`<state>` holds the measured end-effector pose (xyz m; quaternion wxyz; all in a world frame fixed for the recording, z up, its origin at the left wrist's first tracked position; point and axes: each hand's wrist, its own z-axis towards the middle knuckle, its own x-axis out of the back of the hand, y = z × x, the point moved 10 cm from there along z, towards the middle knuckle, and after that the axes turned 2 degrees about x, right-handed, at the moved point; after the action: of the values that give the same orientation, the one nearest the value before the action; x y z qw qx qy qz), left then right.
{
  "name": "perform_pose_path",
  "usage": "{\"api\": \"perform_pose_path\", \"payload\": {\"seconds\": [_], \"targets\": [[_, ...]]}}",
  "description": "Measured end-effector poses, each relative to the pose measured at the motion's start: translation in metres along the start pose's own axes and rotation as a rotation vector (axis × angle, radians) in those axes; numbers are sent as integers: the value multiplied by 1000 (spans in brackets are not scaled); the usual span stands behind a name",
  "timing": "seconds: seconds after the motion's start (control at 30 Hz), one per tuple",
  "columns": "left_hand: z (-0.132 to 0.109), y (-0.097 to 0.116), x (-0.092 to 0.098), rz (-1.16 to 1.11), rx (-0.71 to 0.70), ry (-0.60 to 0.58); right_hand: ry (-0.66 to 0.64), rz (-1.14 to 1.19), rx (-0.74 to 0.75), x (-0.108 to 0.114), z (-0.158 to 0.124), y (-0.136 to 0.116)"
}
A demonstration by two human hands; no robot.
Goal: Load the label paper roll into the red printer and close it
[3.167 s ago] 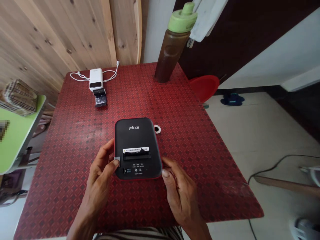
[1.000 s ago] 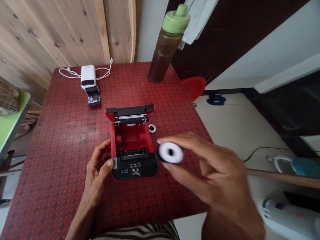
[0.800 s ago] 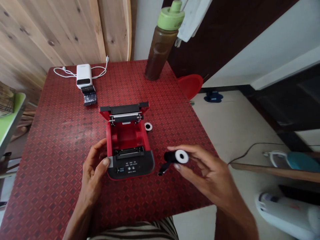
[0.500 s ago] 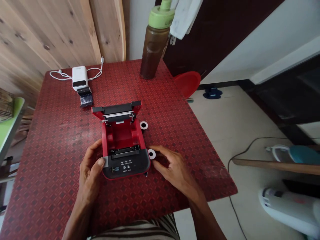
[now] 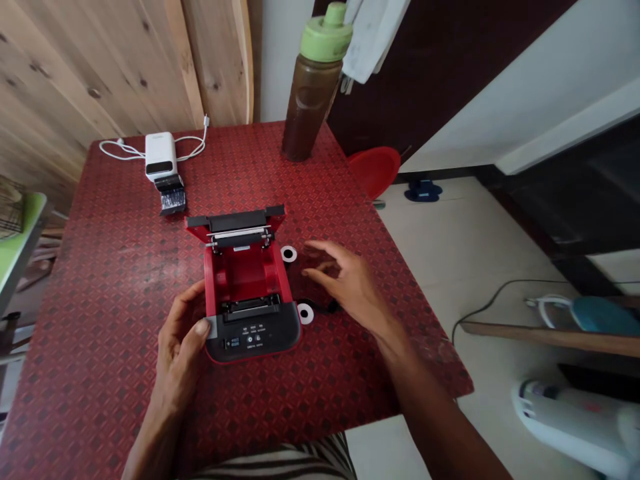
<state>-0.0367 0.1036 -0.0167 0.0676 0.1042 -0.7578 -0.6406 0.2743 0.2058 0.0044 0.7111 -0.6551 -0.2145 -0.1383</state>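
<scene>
A red and black label printer [image 5: 263, 348] stands on the table with its lid raised, and its red inner compartment shows no roll. My left hand [image 5: 176, 347] holds the printer's left side, thumb on the front corner and fingers along the side wall. To the right of the printer lie two small rolls with white ends, a far roll [image 5: 294, 255] and a near roll [image 5: 311, 315]. Over the table beside these rolls, my right hand [image 5: 356, 287] is raised, its fingers apart and nothing visible in them. Motion slightly blurs its fingertips.
A white handheld device [image 5: 161, 150] with a cable and a dark printed strip sits at the back left of the patterned red table [image 5: 115, 320]. A brown bottle [image 5: 310, 93] with a green lid stands at the back. A red stool [image 5: 377, 172] is beyond the right edge.
My right hand has moved away from the near roll, up and to the right. My left hand keeps its hold on the printer, which stays in place.
</scene>
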Motion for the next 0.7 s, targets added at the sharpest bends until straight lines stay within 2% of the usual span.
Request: {"api": "perform_pose_path", "payload": {"seconds": [0.13, 0.23, 0.3, 0.37, 0.5, 0.6, 0.67, 0.7], "targets": [[-1, 0, -2, -13, 16, -9, -58, 1, 92, -40, 31, -9], [-1, -1, -3, -22, 21, -28, -63, 8, 125, -51, 37, -11], [-1, -2, -3, -20, 24, -40, -47, 24, 117, -44, 35, -10], [0, -2, -3, -10, 27, -46, -26, 45, 103, -27, 29, -12], [0, 2, -4, -7, 21, -44, -43, 188, 59, 16, 6, -39], [0, 5, -6, -13, 22, -45, -196, 269, 69, 30, -15, -77], [0, 7, -8, -5, 18, -53, -328, 285, 107, 26, -26, -104], [-1, 8, -8, 3, 13, -58, -354, 250, 145, 24, -28, -116]]}}
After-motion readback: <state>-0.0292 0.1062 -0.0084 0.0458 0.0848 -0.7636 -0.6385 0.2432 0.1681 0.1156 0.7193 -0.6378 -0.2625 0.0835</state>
